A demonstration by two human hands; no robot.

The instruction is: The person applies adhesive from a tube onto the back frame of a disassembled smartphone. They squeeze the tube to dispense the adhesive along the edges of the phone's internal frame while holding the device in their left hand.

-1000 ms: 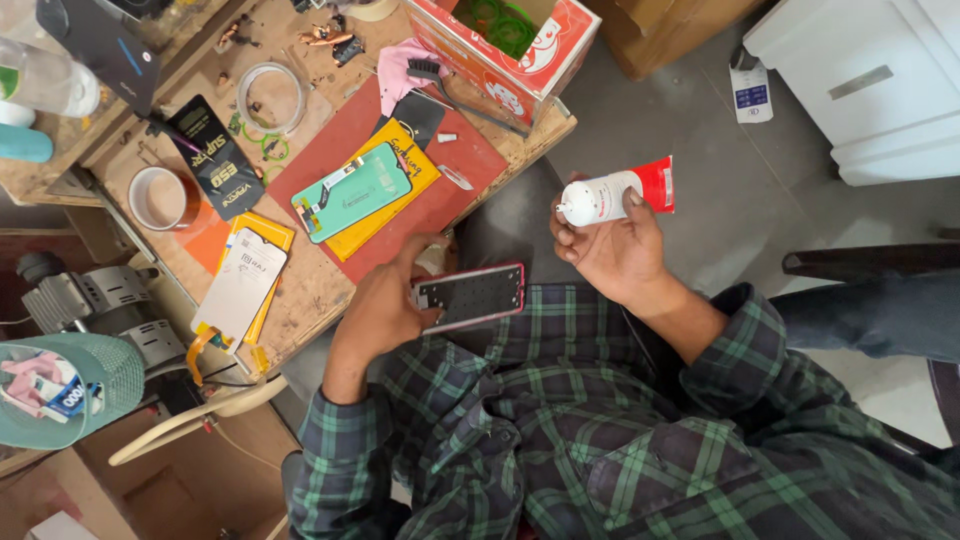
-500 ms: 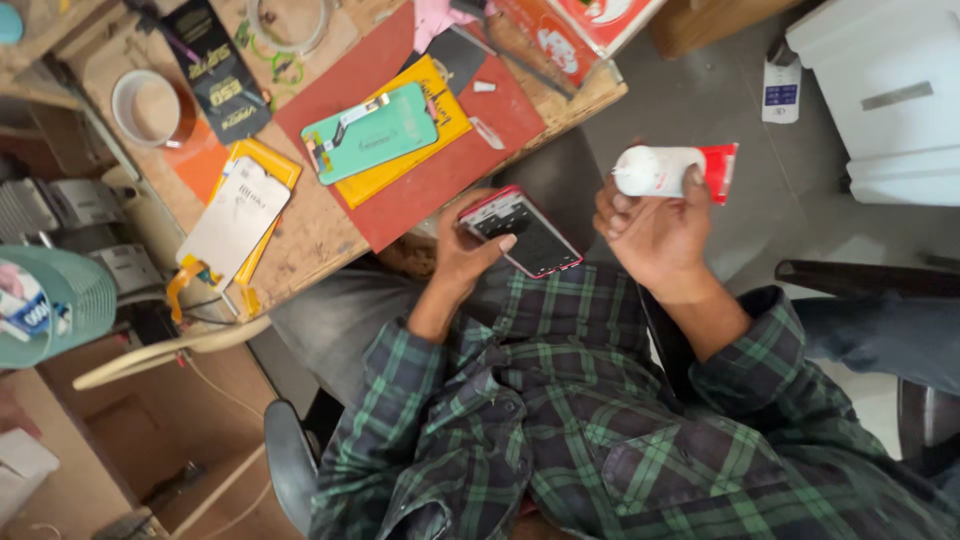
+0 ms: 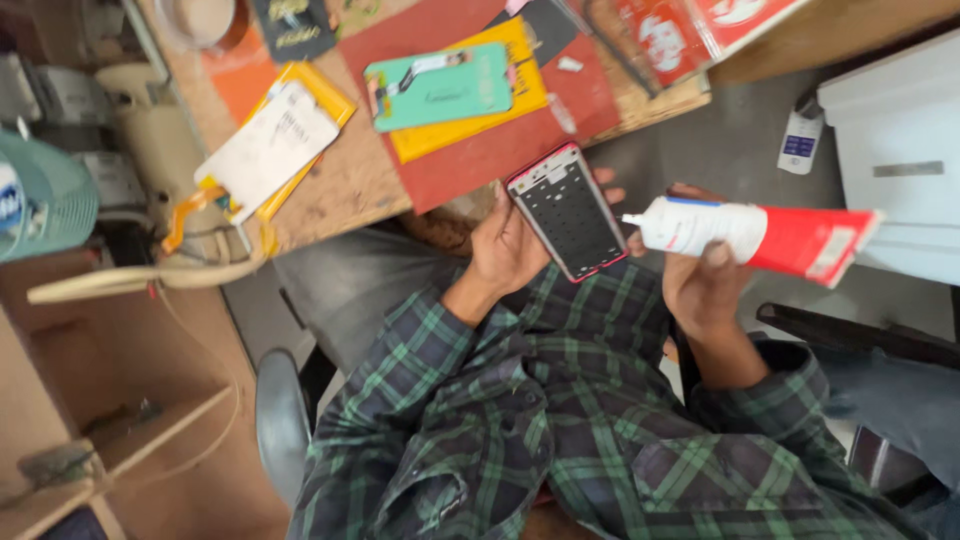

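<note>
My left hand point(image 3: 505, 250) holds a phone frame point(image 3: 567, 212) with a pink rim and a dark inner face, tilted up over my lap. In my right hand point(image 3: 700, 285) is a red and white glue tube point(image 3: 760, 235), lying sideways with its thin nozzle pointing left at the frame's right edge. The nozzle tip sits right beside the rim; whether it touches is unclear. Both arms wear green plaid sleeves.
A wooden table point(image 3: 340, 185) lies ahead with a red mat point(image 3: 480, 160), a teal phone back point(image 3: 440, 90) on a yellow pad, a white card point(image 3: 270, 145) and a red box point(image 3: 690, 35). A small bottle point(image 3: 800, 140) stands beside a white cabinet point(image 3: 900, 150).
The view has swung and closed in. My right hand turned the tube sideways and brought its nozzle to the phone frame, which my left hand raised and tilted.
</note>
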